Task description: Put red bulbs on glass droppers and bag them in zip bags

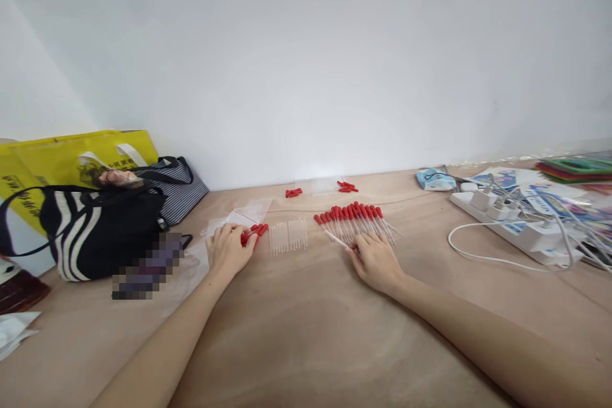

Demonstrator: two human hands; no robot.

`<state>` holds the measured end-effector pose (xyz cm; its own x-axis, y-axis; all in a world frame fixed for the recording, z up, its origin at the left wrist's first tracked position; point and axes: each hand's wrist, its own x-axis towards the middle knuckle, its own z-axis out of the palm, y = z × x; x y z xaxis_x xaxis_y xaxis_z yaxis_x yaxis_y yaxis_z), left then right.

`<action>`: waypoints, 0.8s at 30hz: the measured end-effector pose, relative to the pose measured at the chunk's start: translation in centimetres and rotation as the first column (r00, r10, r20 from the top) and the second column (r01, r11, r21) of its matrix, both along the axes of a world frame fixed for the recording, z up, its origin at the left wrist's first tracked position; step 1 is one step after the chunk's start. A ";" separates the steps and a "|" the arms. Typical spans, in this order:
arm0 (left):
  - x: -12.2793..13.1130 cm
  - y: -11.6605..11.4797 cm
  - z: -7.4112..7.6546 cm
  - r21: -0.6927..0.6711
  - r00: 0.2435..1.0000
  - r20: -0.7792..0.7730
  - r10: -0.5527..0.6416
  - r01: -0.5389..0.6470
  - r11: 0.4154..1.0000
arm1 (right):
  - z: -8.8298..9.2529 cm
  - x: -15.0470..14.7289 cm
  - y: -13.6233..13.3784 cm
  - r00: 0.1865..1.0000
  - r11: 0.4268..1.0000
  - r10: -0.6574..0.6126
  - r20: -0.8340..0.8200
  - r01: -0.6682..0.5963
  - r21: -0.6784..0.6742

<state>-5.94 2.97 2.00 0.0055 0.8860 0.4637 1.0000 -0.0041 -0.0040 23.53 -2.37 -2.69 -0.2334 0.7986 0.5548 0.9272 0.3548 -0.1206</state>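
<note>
My left hand [228, 247] rests at the left with its fingers bent and closed over a small pile of red rubber bulbs [261, 229]; its fingertips partly hide them. Just right of it lies a row of thin clear tubes [288, 236]. My right hand [375, 260] lies low by a fan of droppers [356, 213], which are clear tubes capped with red bulbs. Its thumb and finger close at the tip of the leftmost dropper [333, 237], while the other fingers cover the lower ends of several more.
Clear plastic bags [253, 210] lie beyond my left hand. Along the wall are more red bulbs [293, 192] and tubes [325, 190]. A black bag [105, 229] and yellow bag [57, 153] stand left. A power strip [516, 229] with cables and a blue mask [435, 180] lie right.
</note>
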 end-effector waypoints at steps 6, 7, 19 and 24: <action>0.1 -0.3 -0.2 0.048 0.993 -0.106 -0.060 0.065 0.997 | -0.1 0.7 -0.3 0.998 0.999 0.024 -0.062 -0.026 -0.020; 0.1 -0.3 -0.2 0.053 0.992 -0.106 -0.068 0.074 0.996 | -0.1 0.6 -0.3 0.998 0.999 0.030 -0.062 -0.033 -0.036; 5.9 -4.0 -1.8 -0.058 0.707 0.392 -0.589 0.658 0.751 | 0.9 1.2 -0.4 0.983 0.945 0.166 -0.079 -0.181 -0.273; 6.2 -4.1 -2.4 -0.075 0.648 0.437 -0.623 0.717 0.693 | 1.1 1.1 -0.4 0.974 0.921 0.165 -0.153 -0.208 -0.331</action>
<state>0.21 -1.17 -0.40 0.5197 0.7785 0.3519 0.6465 -0.6276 0.4338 24.58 -2.76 -1.54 -0.3457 0.8930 0.2883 0.8192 0.4370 -0.3713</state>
